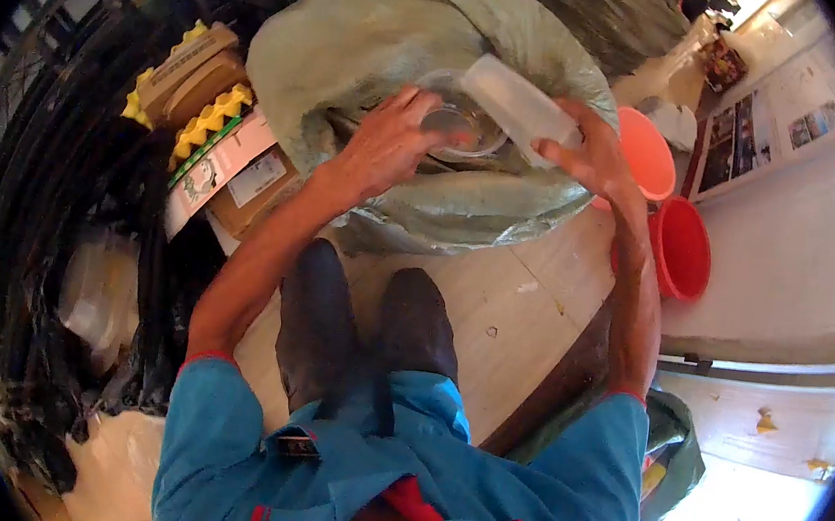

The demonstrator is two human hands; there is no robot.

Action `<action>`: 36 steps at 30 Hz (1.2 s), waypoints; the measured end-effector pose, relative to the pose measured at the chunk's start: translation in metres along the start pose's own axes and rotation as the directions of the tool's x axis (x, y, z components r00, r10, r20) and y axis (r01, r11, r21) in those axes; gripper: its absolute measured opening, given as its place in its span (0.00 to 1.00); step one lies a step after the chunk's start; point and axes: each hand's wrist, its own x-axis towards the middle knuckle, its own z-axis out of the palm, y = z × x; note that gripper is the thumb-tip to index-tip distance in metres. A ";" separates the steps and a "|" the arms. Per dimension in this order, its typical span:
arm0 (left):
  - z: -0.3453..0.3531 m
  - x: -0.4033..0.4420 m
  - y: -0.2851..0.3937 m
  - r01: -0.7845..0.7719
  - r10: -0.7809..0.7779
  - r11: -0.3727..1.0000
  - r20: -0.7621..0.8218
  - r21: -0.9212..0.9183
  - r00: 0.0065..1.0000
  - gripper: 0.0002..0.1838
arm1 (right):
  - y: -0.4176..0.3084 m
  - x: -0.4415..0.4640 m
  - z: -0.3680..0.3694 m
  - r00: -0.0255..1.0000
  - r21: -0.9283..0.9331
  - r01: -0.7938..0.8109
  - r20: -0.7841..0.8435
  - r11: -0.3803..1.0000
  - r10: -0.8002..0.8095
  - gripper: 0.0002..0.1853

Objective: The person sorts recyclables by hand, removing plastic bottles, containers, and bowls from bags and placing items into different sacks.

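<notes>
In front of me stands a large grey-green woven sack [473, 211], its mouth spread open. My right hand [594, 152] grips a long translucent plastic container [513, 99], which is tilted over the sack's mouth. My left hand [394, 138] is closed around a small clear plastic cup [449, 123] with a round rim. Behind that cup, a wider clear round plastic piece [494, 147] shows in the sack's opening; whether it touches the cup I cannot tell. The deeper contents of the sack are mostly hidden by my hands.
To the right are a pink bucket [649, 152] and a red bucket [685, 248] beside a white wall. On the left lie folded cardboard boxes [253, 190], yellow egg-tray-like pieces [211, 125] and a heap of black strips [54, 175]. Pale floor tiles [504, 299] lie before my legs.
</notes>
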 end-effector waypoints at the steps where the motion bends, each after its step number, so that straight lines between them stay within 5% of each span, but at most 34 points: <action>1: -0.002 -0.004 0.000 0.003 -0.002 0.999 -0.023 0.032 1.000 0.19 | -0.017 -0.002 -0.004 0.992 -0.191 0.077 0.113 0.979 -0.056 0.40; 2: -0.001 -0.007 -0.001 0.022 -0.020 0.999 -0.028 0.045 0.999 0.19 | -0.029 -0.005 -0.004 0.969 -0.364 0.176 0.228 0.915 -0.095 0.41; 4: 0.007 -0.010 0.006 0.036 -0.030 0.998 -0.150 0.043 0.988 0.17 | -0.027 -0.015 -0.009 0.959 -0.392 0.179 0.272 0.902 -0.073 0.40; 7: 0.007 -0.014 0.019 0.187 -0.231 0.875 -0.047 -0.446 0.972 0.34 | -0.051 0.015 0.024 0.883 -0.419 0.341 0.451 0.841 -0.133 0.40; 8: -0.019 -0.008 0.021 0.227 -0.148 0.787 0.181 -0.574 0.972 0.32 | -0.063 0.013 0.031 0.861 -0.375 0.412 0.457 0.831 -0.221 0.41; 10: 0.003 -0.046 0.005 -0.016 0.003 0.996 -0.139 -0.092 0.990 0.19 | -0.086 0.010 0.045 0.798 -0.290 0.551 0.459 0.782 -0.391 0.44; 11: -0.008 -0.059 0.007 -0.036 0.035 0.999 -0.086 -0.008 0.996 0.14 | -0.080 0.009 0.049 0.808 -0.121 0.478 0.449 0.870 -0.382 0.43; 13: -0.013 -0.090 -0.003 0.054 -0.044 0.997 -0.161 0.056 0.986 0.11 | -0.082 0.021 0.056 0.849 0.187 0.235 0.439 0.954 -0.295 0.42; 17: -0.066 -0.143 0.010 0.257 -0.224 0.960 -0.255 0.107 0.941 0.08 | -0.143 0.008 0.097 0.823 0.276 0.195 0.475 0.941 -0.310 0.36; 21: -0.135 -0.220 0.029 0.439 -0.357 0.871 -0.327 0.222 0.875 0.09 | -0.216 0.002 0.175 0.663 0.500 0.278 0.518 0.820 -0.540 0.32; 25: -0.210 -0.298 0.057 0.705 -0.589 0.585 -0.388 0.402 0.710 0.17 | -0.299 -0.010 0.282 0.496 0.749 0.290 0.415 0.595 -0.763 0.34; 29: -0.238 -0.387 0.072 0.852 -0.751 0.264 -0.458 0.452 0.476 0.10 | -0.334 -0.023 0.374 0.522 0.642 0.395 0.431 0.657 -0.736 0.36; 31: -0.232 -0.446 0.069 0.815 -0.846 0.073 -0.397 0.575 0.356 0.08 | -0.328 -0.025 0.383 0.517 0.638 0.404 0.432 0.656 -0.739 0.32; 36: -0.236 -0.483 0.060 0.868 -0.934 -0.017 -0.317 0.497 0.163 0.09 | -0.223 0.018 0.328 0.608 0.602 0.334 0.450 0.725 -0.654 0.20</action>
